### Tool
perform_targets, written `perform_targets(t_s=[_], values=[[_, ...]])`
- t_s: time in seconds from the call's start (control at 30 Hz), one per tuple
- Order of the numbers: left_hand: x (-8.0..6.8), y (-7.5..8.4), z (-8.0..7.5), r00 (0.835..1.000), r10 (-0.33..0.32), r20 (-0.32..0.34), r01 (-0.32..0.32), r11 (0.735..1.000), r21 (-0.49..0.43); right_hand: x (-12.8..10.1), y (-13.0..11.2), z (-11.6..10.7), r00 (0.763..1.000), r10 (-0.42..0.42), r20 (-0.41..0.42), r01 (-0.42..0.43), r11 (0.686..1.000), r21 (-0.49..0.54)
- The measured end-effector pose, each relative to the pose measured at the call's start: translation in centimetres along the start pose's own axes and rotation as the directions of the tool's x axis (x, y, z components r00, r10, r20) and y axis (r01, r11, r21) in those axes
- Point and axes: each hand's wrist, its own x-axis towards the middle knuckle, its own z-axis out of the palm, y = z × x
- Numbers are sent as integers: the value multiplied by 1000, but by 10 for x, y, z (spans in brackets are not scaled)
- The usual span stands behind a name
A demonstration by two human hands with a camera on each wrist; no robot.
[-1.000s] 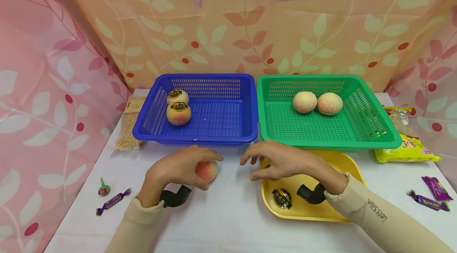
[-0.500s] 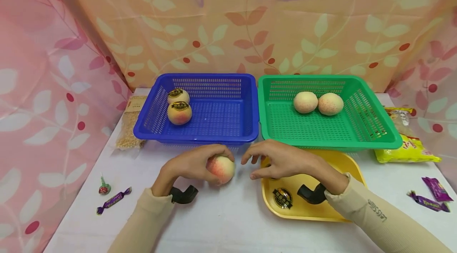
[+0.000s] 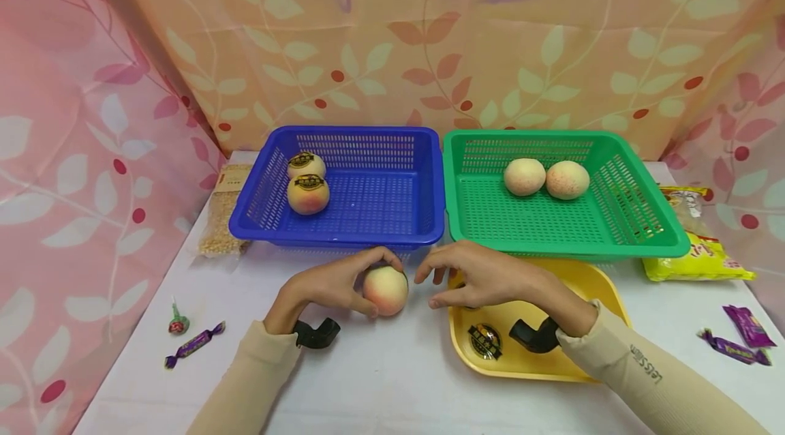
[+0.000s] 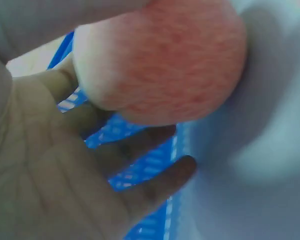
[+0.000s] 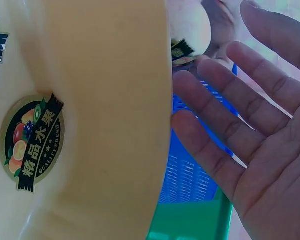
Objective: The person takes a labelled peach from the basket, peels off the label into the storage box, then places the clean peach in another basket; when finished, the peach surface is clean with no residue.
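The left hand [image 3: 331,285] holds a peach [image 3: 385,290] in a curled grip just above the white surface [image 3: 392,380] before the blue basket [image 3: 343,230]; round, light and probably bruisable, it suits cupping around its middle, while the right hand [image 3: 484,277] hovers with relaxed fingers.

Baskets [image 3: 336,234] right behind both hands
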Motion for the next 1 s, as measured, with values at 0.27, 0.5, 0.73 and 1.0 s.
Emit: perform_targets(t_s=[0.27,0.5,0.73,1.0], values=[[-2,-5,-3,998,6,-60,-6,1000,3,1,0,1,1000,0,4,0,1000,-4],[-5,-11,-7,999,-19,-30,18,999,-49,2,-1,2,1000,4,13,-4,1000,7],[-12,-11,-14,989,-136,60,133,990,52,3,-1,3,1000,3,12,-3,1000,-6],[-4,-22,-9,993,-36,116,45,996,-73,9,-5,6,998,-57,-31,56,998,-19]])
